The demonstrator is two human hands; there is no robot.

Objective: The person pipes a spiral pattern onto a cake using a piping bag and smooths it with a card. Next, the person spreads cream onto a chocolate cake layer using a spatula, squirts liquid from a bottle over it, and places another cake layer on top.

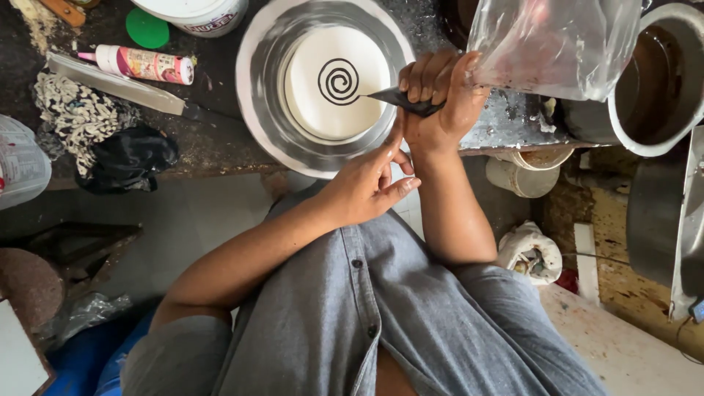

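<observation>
So the right hand [440, 95] has its grip closed tight around a dark piping cone [402, 100], with the clear plastic bag [554, 44] bunched up above the fist, and the tip is sitting right at the outer end of a black spiral [339, 81] on the white surface in the middle of a round metal pan [257, 81] on the counter [213, 139]. The left hand [367, 187] isn't holding anything, fingers loosely spread, index finger up against the right wrist like a brace. Biggest risk I'd say is a wobble: squeeze too hard and the line blobs, or if that bracing finger slips the tip skids across the white and wrecks the spiral. The bag flopping over could also tug the hand off line. Around it there's a small pink-and-white tube [139, 64], a green lid [147, 28], a white tub [194, 13], a crumpled patterned cloth [77, 114] and something black [128, 158] beside it, all well left of the pan. On the right a big pot [660, 81] with brown liquid sits close to the bag, so that's the tight side if the elbow swings.
</observation>
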